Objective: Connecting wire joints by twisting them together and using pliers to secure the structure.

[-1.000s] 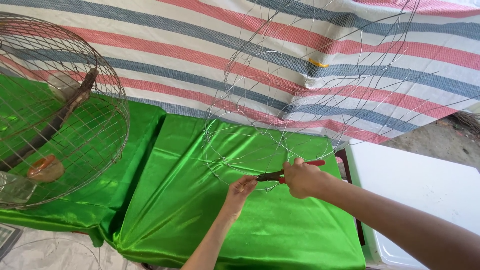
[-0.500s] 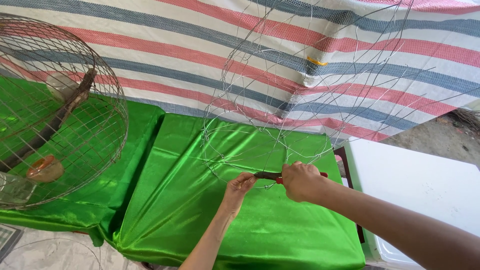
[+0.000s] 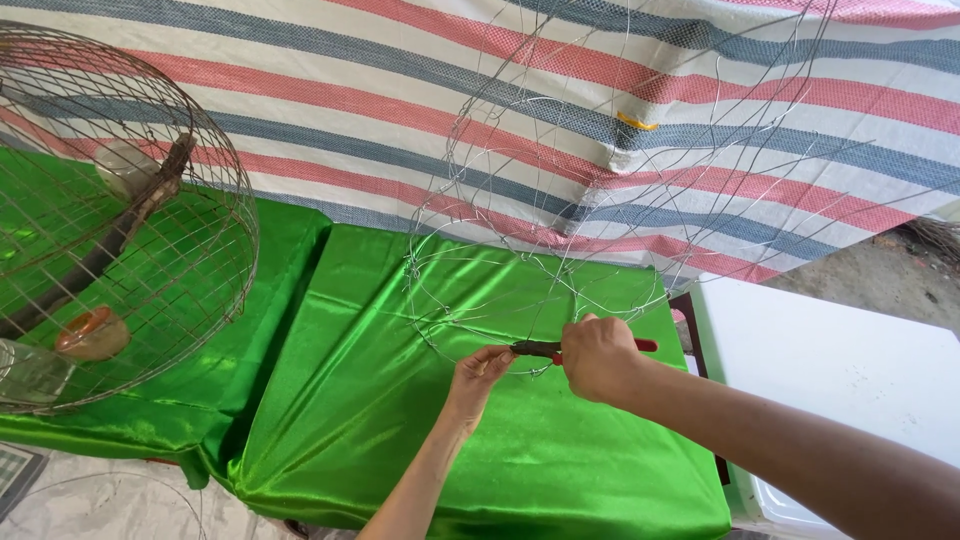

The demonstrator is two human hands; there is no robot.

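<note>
Pliers (image 3: 545,349) lie level, nose pointing left at wire frame (image 3: 520,300) | my right hand (image 3: 598,357) clenched round red handles | my left hand (image 3: 478,372) pinching wire

No packages, signs or screens in view. One possible label only: a small yellow tag (image 3: 637,122), a short flat strip, fixed on the striped tarp (image 3: 300,100) at about 1 o'clock from centre. Too small to tell whether it carries any marking.
</note>
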